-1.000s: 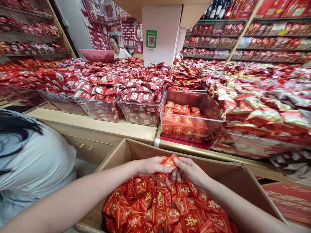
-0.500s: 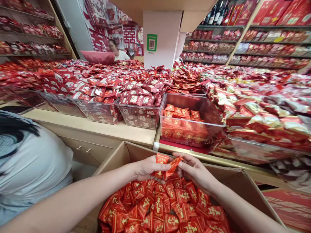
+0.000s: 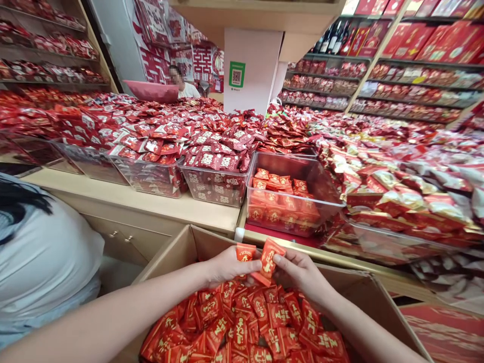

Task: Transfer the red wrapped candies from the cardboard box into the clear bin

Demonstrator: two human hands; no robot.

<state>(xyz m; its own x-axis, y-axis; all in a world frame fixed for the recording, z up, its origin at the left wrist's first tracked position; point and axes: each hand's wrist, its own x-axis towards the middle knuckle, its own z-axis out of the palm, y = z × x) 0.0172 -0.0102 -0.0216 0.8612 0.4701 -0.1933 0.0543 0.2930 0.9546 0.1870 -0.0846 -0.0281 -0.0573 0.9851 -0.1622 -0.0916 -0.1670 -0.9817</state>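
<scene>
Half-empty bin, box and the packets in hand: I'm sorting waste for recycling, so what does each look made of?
Bin: clear hard plastic, glossy; contents show through. Box: brown cardboard, matte, with folded flaps. Packets: shiny printed film, probably plastic or foil; it creases and glints.

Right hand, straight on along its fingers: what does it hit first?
Probably the left hand: the right hand points left at it, and the red packets pinched between them nearly touch.
</scene>
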